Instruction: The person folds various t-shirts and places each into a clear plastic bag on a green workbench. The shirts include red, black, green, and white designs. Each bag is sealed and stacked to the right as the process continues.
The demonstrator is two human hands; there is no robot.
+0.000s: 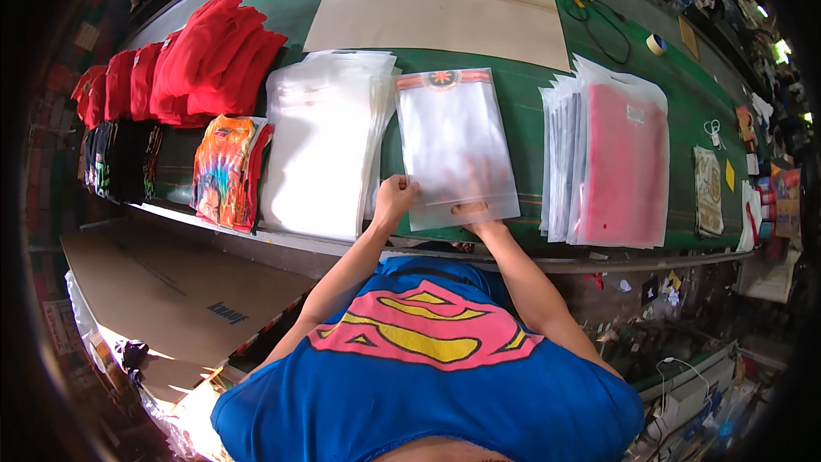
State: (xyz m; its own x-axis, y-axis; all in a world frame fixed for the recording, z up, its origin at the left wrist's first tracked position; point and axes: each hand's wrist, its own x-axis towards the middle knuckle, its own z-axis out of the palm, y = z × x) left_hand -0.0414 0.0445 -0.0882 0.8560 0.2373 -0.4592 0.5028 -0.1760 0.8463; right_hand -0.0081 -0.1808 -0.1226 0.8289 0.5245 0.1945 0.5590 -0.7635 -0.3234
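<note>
A frosted plastic bag [449, 122] lies before me on the green table, its die-cut handle end towards me and a striped band with an emblem at its far end. My left hand [396, 196] pinches the bag's left edge near the handle end. My right hand [482, 205] is under or inside the bag's near end, its fingers showing blurred through the plastic; whether they grip anything I cannot tell. To the left lies a stack of frosted bags [321, 147]. At the right stand bagged garments [625, 160], the front one pink-red.
Folded red garments [205, 64] and tie-dye printed shirts [221, 167] lie at the left. Cardboard sheets [436, 19] cover the table's far part. A tape roll [655, 45], a black cable [606, 45] and scissors [713, 131] lie at the right. A large cardboard box [173, 295] stands at the near left.
</note>
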